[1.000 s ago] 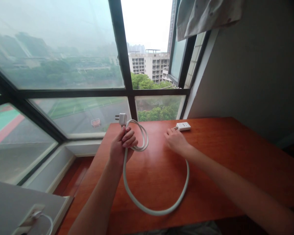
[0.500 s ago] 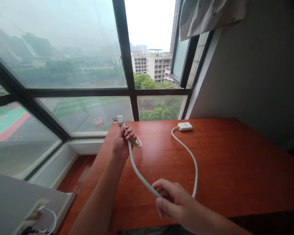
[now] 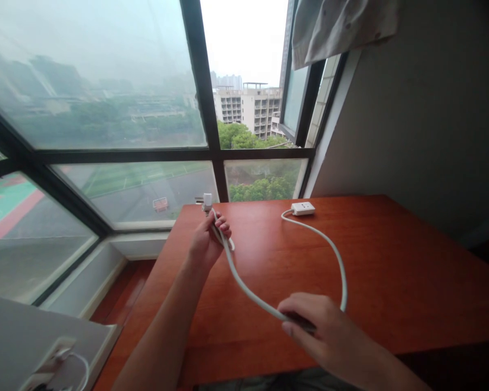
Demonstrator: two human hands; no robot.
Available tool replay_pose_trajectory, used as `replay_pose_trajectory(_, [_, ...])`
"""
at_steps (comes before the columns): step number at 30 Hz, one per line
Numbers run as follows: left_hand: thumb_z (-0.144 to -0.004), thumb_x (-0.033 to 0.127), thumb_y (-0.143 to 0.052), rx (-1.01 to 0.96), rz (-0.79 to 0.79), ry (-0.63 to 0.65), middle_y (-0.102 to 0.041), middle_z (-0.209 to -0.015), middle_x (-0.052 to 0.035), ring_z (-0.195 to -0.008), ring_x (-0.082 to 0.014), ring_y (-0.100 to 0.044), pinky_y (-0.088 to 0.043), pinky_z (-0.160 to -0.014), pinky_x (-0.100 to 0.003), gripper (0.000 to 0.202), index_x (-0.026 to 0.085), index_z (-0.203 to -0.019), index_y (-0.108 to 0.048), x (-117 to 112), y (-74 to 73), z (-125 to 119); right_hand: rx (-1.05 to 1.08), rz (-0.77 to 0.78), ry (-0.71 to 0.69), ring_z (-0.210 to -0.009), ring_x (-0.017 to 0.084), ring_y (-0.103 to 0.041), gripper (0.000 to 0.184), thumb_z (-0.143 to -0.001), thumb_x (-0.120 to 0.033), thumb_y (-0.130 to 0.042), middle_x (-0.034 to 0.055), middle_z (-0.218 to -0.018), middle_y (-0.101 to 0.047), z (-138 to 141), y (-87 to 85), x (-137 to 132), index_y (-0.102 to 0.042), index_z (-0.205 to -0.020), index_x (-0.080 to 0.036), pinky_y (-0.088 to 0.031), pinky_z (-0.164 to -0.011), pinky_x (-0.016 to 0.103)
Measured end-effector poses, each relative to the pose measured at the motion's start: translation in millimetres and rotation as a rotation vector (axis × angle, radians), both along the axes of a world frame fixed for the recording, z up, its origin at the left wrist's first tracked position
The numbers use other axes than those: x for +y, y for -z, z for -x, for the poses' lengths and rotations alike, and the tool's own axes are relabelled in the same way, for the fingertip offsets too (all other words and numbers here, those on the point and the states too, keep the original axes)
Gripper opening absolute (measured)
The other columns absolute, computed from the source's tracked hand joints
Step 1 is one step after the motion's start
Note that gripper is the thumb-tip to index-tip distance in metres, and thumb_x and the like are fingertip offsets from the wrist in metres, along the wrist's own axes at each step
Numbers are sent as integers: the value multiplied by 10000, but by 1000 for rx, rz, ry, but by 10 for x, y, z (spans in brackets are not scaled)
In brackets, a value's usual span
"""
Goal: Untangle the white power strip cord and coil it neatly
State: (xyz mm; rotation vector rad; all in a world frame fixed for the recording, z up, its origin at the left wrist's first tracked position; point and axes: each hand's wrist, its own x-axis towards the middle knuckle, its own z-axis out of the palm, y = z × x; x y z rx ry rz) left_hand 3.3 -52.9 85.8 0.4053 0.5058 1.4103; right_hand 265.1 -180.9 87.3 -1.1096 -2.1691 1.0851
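Note:
A white power cable [image 3: 248,290] runs across the red-brown wooden table [image 3: 391,271]. My left hand [image 3: 207,244] is closed round the cable just below its white plug [image 3: 206,201], which sticks up above my fingers. From there the cable slopes down to my right hand [image 3: 321,328], which is closed on it near the table's front edge. Past that hand the cable arcs back up [image 3: 338,260] to a small white socket block [image 3: 302,208] lying at the far side of the table.
A large window with dark frames [image 3: 212,152] runs behind the table; a grey wall [image 3: 424,108] stands on the right. A cloth [image 3: 342,24] hangs at the top. At the bottom left a wall socket [image 3: 55,353] has a white plug and cord in it.
My right hand left the socket block, took the cable near the front edge and drew it rightwards. The loop at my left hand has tightened to almost nothing.

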Motion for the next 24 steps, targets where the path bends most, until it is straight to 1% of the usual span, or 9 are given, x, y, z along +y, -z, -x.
replay_pose_trajectory(4, [-1000, 233, -405, -39, -3, 61, -382, -587, 64, -449, -40, -420, -371, -471, -144, 220, 147, -817, -493, -8, -133, -42, -3, 253, -237, -714, 144, -625, 202, -843, -160, -499, -1, -774, -698, 187, 153, 42, -695, -823, -203, -439, -663, 219])
replay_pose_trajectory(7, [-1008, 235, -391, -51, -30, 119, -342, -576, 76, -416, -29, -378, -344, -452, -143, 224, 146, -828, -489, -26, -360, -141, 23, 348, -332, -697, 132, -641, 190, -813, -166, -533, -4, -792, -721, 372, 337, 168, -713, -870, -183, -427, -610, 189])
replay_pose_trajectory(11, [-1007, 244, -395, 14, -105, 207, -312, -567, 77, -400, -31, -357, -335, -451, -161, 231, 147, -829, -505, -127, -746, -266, -19, 165, -235, -630, 116, -591, 127, -771, -193, -628, -9, -727, -711, 629, 549, 418, -735, -837, -176, -372, -559, 188])
replay_pose_trajectory(13, [-1002, 255, -397, 90, -147, 213, -307, -555, 72, -386, -38, -340, -321, -436, -172, 252, 149, -810, -519, -211, -910, -276, -18, 49, -162, -638, 120, -592, 121, -786, -186, -628, 3, -735, -716, 703, 607, 554, -740, -833, -177, -365, -568, 198])
replay_pose_trajectory(15, [-996, 251, -388, 167, -202, 184, -323, -541, 60, -382, -55, -341, -317, -426, -189, 262, 155, -804, -538, -298, -1022, -241, -41, -60, -68, -656, 134, -607, 126, -817, -196, -620, 20, -758, -728, 715, 637, 680, -744, -832, -185, -369, -590, 216])
replay_pose_trajectory(17, [-990, 241, -374, 241, -266, 112, -354, -530, 43, -400, -82, -374, -329, -431, -211, 269, 164, -805, -553, -370, -1081, -167, -74, -145, 47, -673, 152, -623, 133, -842, -221, -617, 33, -774, -737, 676, 654, 789, -748, -833, -199, -380, -615, 234])
replay_pose_trajectory(20, [-986, 245, -370, 302, -333, -2, -392, -526, 23, -441, -117, -429, -357, -461, -242, 269, 180, -801, -555, -445, -1095, -30, -47, -187, 205, -686, 172, -643, 132, -849, -262, -629, 42, -773, -742, 603, 690, 924, -750, -837, -209, -402, -634, 251])
replay_pose_trajectory(22, [-986, 257, -373, 292, -340, -30, -385, -519, 26, -437, -118, -419, -358, -470, -249, 269, 194, -784, -539, -486, -1080, 48, 24, -184, 278, -694, 185, -657, 128, -838, -282, -646, 50, -777, -744, 598, 723, 1009, -748, -835, -204, -425, -643, 261])
replay_pose_trajectory(24, [-983, 273, -379, 252, -342, -12, -344, -501, 41, -402, -105, -367, -337, -454, -244, 274, 206, -750, -508, -533, -1058, 103, 116, -175, 316, -704, 196, -668, 134, -829, -296, -652, 58, -785, -746, 639, 755, 1097, -744, -832, -199, -451, -656, 272])
